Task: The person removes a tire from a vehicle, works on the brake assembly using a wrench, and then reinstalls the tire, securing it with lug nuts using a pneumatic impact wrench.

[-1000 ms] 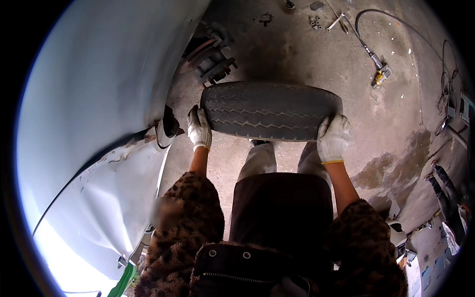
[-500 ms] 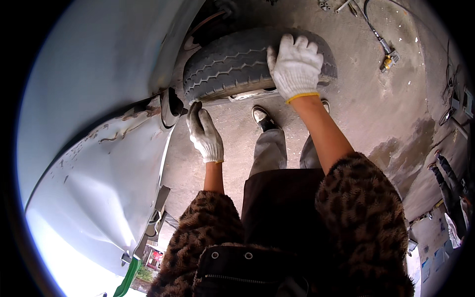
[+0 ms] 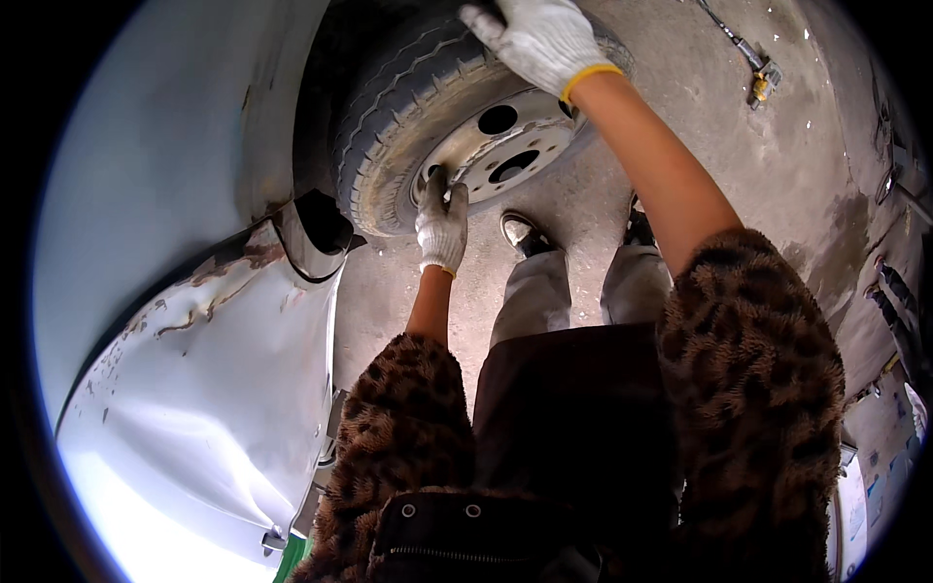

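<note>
A truck wheel leans with its pale, worn rim facing up toward me, its dark grooved tyre around it. My left hand, in a white knitted glove with darkened fingertips, is at the left part of the rim. Its fingers bend at one of the rim's round holes, the thumb apart. My right hand, gloved in white with a yellow cuff, lies over the upper side of the tyre. Its thumb is spread and blurred; the other fingers run past the upper edge of the picture.
A dented, rust-marked vehicle panel rises on my left, with a dark opening behind the tyre. On the concrete floor at the upper right lies an air tool on a hose. My shoe stands just below the wheel.
The wheel has tilted from upright, and its rim face now shows. My left hand has moved up and right from beside the tyre to the rim. My right hand has gone farther up and left.
</note>
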The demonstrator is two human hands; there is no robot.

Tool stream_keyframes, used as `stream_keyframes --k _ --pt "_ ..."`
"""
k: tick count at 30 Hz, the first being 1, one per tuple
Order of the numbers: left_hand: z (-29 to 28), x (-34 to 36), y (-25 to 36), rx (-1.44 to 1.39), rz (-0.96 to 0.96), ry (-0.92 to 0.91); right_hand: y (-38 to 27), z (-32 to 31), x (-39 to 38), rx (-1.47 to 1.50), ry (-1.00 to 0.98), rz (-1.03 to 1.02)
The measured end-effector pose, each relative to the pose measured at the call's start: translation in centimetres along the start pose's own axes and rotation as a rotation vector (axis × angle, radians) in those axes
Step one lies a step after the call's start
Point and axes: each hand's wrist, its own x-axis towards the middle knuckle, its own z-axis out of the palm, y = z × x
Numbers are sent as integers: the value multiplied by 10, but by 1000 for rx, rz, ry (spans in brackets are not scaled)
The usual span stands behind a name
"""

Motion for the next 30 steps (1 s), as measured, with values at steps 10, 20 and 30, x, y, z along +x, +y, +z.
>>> stream_keyframes --k 10,20,30 --pt "15 31 -1 -273 -410 -55 139 165 -208 877 -359 803" --pt "40 22 -12 -180 -123 273 202 213 -157 1071 -720 644" --pt "30 34 25 -609 -581 87 220 245 -132 1319 -1153 598"
